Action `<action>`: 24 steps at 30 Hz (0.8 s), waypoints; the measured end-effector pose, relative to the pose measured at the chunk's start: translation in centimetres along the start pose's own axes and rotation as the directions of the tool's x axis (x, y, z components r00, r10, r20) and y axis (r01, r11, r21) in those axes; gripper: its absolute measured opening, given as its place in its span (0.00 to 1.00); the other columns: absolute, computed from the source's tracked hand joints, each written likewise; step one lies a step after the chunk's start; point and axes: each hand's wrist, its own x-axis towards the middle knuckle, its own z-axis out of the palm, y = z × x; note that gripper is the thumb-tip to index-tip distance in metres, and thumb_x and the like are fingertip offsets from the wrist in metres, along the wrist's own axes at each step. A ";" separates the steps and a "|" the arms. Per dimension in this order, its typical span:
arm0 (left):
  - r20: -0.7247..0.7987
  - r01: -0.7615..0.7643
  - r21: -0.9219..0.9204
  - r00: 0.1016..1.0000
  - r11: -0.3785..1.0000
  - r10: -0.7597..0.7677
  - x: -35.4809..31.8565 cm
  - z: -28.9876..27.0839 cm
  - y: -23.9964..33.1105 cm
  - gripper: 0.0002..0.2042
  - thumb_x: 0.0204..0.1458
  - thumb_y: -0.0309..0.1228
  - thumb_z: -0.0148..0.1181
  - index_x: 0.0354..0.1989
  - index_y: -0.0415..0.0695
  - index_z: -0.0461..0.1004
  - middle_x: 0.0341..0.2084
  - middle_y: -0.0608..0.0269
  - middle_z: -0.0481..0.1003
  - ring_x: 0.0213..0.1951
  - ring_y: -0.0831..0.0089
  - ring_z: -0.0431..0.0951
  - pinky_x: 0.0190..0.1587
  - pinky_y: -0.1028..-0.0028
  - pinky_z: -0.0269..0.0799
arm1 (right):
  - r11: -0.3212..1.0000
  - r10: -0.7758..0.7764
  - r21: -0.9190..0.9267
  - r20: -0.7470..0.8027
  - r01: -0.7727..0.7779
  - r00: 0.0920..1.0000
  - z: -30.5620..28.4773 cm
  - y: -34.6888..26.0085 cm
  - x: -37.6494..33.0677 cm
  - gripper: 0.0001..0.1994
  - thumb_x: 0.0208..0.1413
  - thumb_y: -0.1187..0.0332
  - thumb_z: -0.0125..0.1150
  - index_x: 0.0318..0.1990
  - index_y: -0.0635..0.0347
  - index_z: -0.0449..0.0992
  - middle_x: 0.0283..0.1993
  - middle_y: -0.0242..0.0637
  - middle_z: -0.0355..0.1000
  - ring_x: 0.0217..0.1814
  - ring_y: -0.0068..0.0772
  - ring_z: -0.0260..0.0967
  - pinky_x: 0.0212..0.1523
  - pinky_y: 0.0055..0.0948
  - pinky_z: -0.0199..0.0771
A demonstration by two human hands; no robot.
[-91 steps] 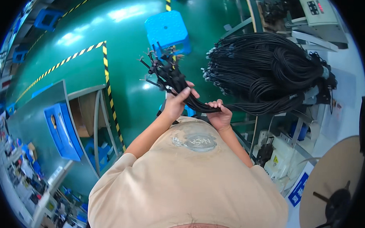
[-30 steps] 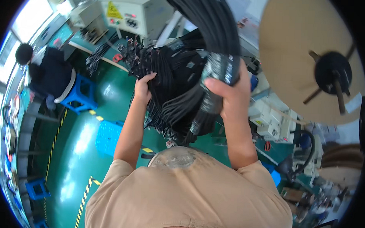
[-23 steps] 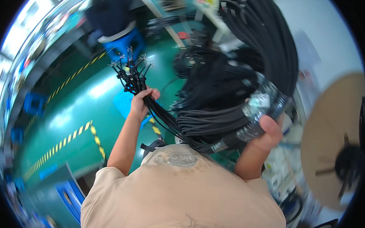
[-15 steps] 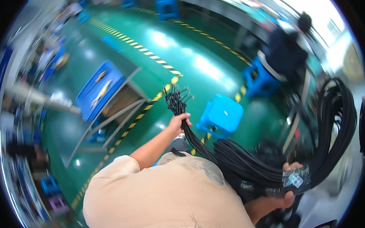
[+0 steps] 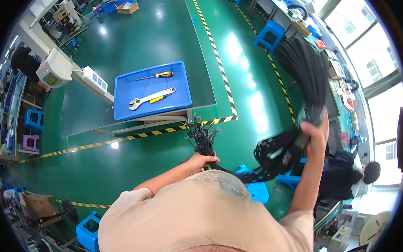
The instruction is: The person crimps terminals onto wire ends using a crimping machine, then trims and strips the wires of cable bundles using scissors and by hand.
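Observation:
A long bundle of black cables (image 5: 304,74) hangs between my two hands. My left hand (image 5: 202,161) is closed around one end of it, below a splayed tuft of loose cable ends (image 5: 201,134). Held up at the right, my right hand (image 5: 316,132) grips the thick coiled part where clear wrap binds it. The cables sag in a loop between the hands. Ahead of my left hand, a blue tray (image 5: 123,90) on the table holds a screwdriver (image 5: 163,74), an adjustable wrench (image 5: 142,100) and a yellow-handled tool (image 5: 156,99).
The tray lies on a green-topped table (image 5: 169,36), beside a post with a white power strip (image 5: 95,79). Blue stools (image 5: 270,35) stand around. A seated person (image 5: 342,175) is close at right, near a workbench. Yellow-black floor tape (image 5: 166,130) runs along the table.
My view has turned to the right, and the table and tray now lie straight ahead. My right hand has lifted the coiled part of the bundle. My left hand keeps its grip on the end.

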 end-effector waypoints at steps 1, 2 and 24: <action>-0.032 -0.038 0.009 0.999 0.999 0.038 0.6 0.4 1.6 0.08 0.53 0.24 0.62 0.40 0.44 0.72 0.35 0.60 0.78 0.41 0.69 0.79 0.44 0.71 0.72 | 0.996 -0.007 -0.092 0.090 0.015 0.996 2.9 -1.1 4.0 0.46 0.24 0.73 0.69 0.63 0.67 0.65 0.47 0.35 0.73 0.46 0.31 0.71 0.52 0.29 0.70; -0.024 -0.106 -0.008 0.994 0.994 0.106 1.2 1.0 3.4 0.06 0.54 0.25 0.61 0.39 0.44 0.72 0.34 0.59 0.78 0.41 0.70 0.79 0.43 0.73 0.72 | 0.986 -0.072 -0.135 0.166 0.095 0.984 5.1 -0.7 8.2 0.45 0.25 0.72 0.68 0.63 0.67 0.66 0.46 0.34 0.73 0.44 0.30 0.72 0.47 0.28 0.72; -0.846 -0.407 0.339 0.262 0.848 0.464 32.0 -10.5 40.1 0.21 0.49 0.27 0.59 0.51 0.28 0.70 0.33 0.55 0.74 0.27 0.66 0.74 0.27 0.69 0.70 | 0.141 0.701 -0.765 -0.371 -0.629 0.609 -21.9 49.7 -4.6 0.27 0.55 0.47 0.56 0.57 0.53 0.73 0.55 0.51 0.73 0.59 0.52 0.70 0.57 0.45 0.70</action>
